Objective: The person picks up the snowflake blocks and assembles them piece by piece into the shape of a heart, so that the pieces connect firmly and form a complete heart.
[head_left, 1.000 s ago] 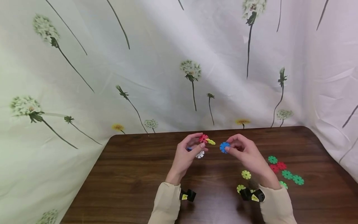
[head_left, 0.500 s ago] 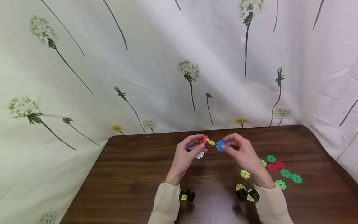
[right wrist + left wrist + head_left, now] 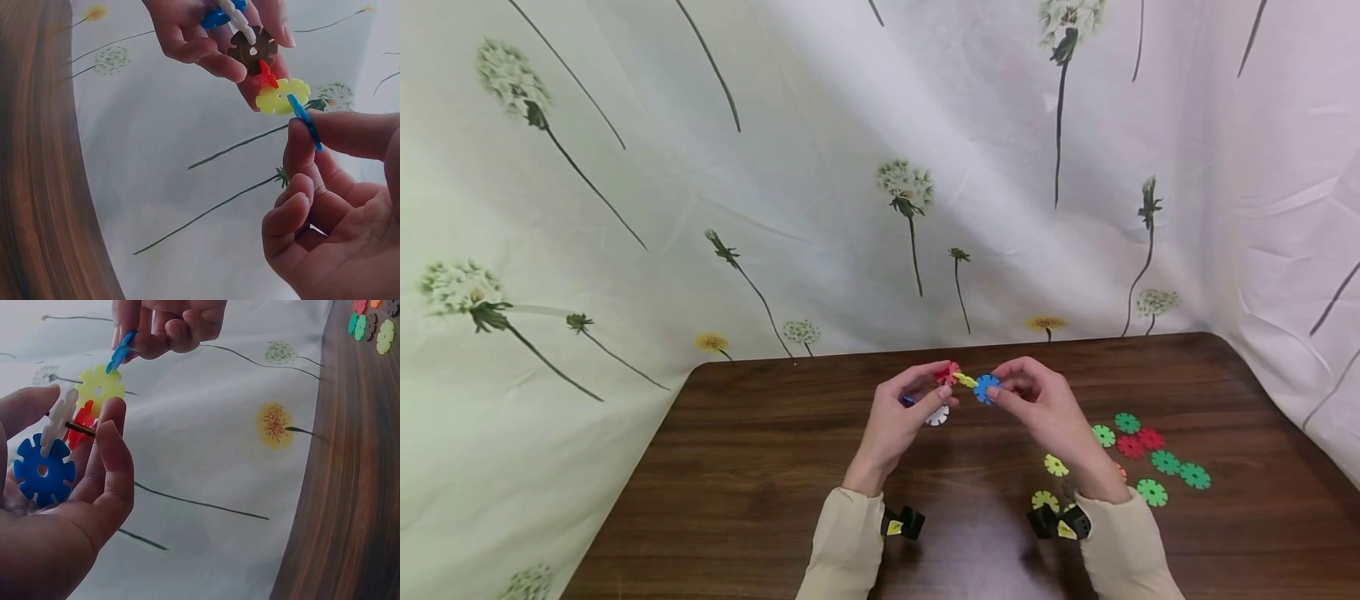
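Observation:
My left hand [image 3: 887,421] holds a chain of notched plastic snowflake discs above the table. In the left wrist view the chain has a blue disc [image 3: 59,465], a white disc [image 3: 57,419], a red disc [image 3: 81,422] and a yellow disc [image 3: 87,380]. A brown disc [image 3: 240,55], nearly edge-on in that view, shows between white and red in the right wrist view. My right hand [image 3: 1056,412] pinches another blue disc [image 3: 985,389] between thumb and fingers. Its edge meets the yellow disc's rim; I cannot tell how deep the notches are engaged.
Loose discs lie on the brown wooden table [image 3: 760,467] to the right, among them a green disc [image 3: 1195,476], a red disc [image 3: 1130,447] and a yellow disc [image 3: 1045,500]. A white dandelion-print curtain [image 3: 820,208] hangs behind the table's far edge.
My right hand has moved left, bringing its blue disc from a gap away up to the yellow disc. The left hand and its chain have stayed nearly still.

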Demonstrator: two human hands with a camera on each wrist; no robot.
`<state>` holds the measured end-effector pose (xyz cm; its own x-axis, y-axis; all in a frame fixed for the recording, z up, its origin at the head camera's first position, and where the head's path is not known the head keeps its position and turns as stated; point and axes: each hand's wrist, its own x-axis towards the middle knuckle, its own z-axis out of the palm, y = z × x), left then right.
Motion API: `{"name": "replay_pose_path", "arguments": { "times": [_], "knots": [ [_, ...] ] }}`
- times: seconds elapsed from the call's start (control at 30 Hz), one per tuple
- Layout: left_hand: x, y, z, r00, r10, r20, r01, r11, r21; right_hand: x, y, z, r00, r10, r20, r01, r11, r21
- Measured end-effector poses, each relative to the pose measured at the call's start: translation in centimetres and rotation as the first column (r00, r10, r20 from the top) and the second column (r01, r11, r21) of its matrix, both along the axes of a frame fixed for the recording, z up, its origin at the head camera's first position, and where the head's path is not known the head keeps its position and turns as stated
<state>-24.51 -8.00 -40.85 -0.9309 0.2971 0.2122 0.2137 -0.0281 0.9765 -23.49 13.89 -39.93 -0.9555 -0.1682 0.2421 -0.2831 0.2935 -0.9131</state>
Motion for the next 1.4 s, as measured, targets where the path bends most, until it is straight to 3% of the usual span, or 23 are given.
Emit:
{"name": "replay_pose_path", "arguments": {
  "times": [0.57,0.87,1.2,1.4],
  "knots": [
    [-0.01,-0.39,0.18,0.999,-0.034,-0.04,0.031,0.997,-0.076,0.25,-0.96,0.01,0.997,-0.078,-0.004,0.078,0.996,-0.043],
    [0.05,-0.58,0.17,0.998,-0.042,-0.044,0.036,0.992,-0.117,0.12,-0.77,-0.28,0.998,-0.062,-0.031,0.06,0.996,-0.067],
    [0.09,-0.26,0.3,0.996,-0.07,-0.062,0.063,0.991,-0.12,0.15,-0.87,-0.15,0.998,-0.064,-0.007,0.063,0.994,-0.093],
    [0.12,-0.12,0.07,0.996,-0.043,-0.081,0.033,0.992,-0.121,0.1,-0.85,-0.27,0.998,-0.065,0.023,0.067,0.992,-0.106]
  ]
}}
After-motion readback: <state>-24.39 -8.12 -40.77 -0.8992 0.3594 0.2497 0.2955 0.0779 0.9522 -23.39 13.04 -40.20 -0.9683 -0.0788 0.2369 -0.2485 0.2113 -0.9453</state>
